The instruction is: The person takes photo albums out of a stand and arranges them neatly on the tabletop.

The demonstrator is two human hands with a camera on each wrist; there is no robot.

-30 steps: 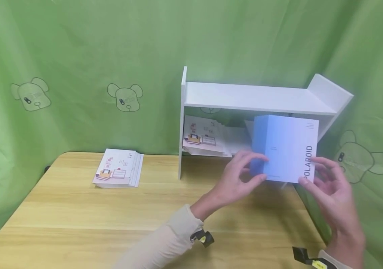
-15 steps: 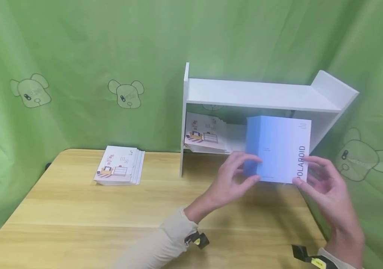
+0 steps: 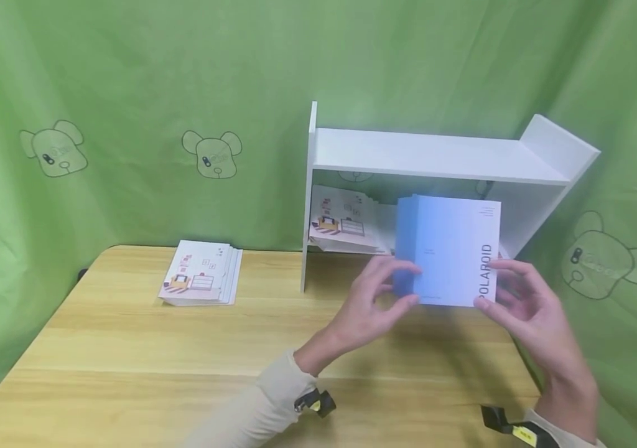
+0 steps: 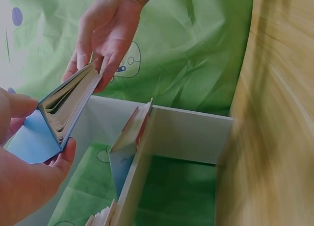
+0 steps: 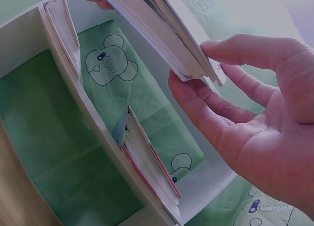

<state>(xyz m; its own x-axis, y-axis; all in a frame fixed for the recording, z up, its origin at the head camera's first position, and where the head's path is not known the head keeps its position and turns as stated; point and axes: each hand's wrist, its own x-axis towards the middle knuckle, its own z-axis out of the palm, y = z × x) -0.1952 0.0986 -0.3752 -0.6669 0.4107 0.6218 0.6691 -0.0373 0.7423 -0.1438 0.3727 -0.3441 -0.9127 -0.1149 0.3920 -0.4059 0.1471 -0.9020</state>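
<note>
Our two hands hold one blue booklet marked POLAROID [image 3: 450, 252] upright in front of the white shelf [image 3: 436, 155]: the left hand [image 3: 371, 305] pinches its lower left corner between thumb and fingers, the right hand [image 3: 525, 305] grips its right edge with curled fingers. We count two stacks of illustrated booklets: one stack under the shelf [image 3: 343, 221], leaning, and one stack left of the shelf [image 3: 201, 274], flat on the wooden surface [image 3: 128, 354].
</note>
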